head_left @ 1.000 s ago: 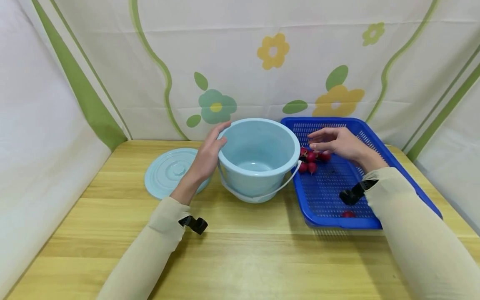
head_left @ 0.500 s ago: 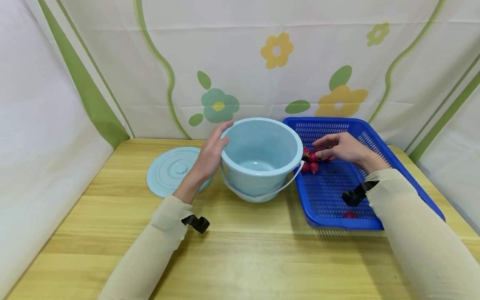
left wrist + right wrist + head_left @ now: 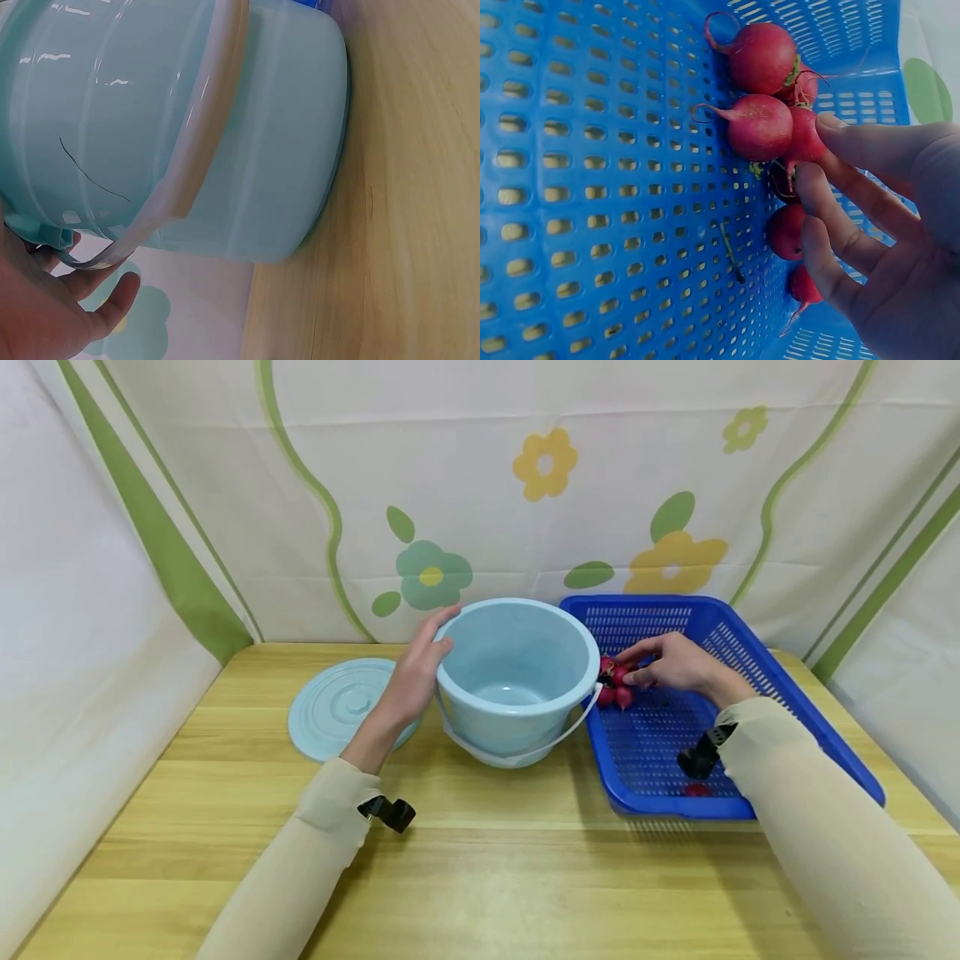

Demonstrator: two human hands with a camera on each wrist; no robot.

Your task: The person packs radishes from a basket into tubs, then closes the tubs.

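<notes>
The left hand point(image 3: 408, 681) rests flat against the outer left wall of the round light-blue plastic bucket point(image 3: 517, 672), fingers straight, fingertips reaching its rim; it grips nothing. The bucket stands upright on the wooden tabletop point(image 3: 480, 860), its white bail handle point(image 3: 525, 752) hanging down the front wall, its right side just beside the left rim of the blue perforated plastic tray point(image 3: 750, 693). The right hand point(image 3: 678, 662) is inside the tray at its left edge, fingers curved and closing round a bunch of small red radishes point(image 3: 618, 681); the wrist view shows fingertips point(image 3: 810, 180) touching the radishes point(image 3: 769, 124), which lie on the tray floor against the side wall. One single red radish point(image 3: 696, 790) lies at the tray's front edge. The round light-blue plastic lid point(image 3: 341, 706) lies flat left of the bucket, partly behind the left forearm. Open tabletop extends along the whole front.
</notes>
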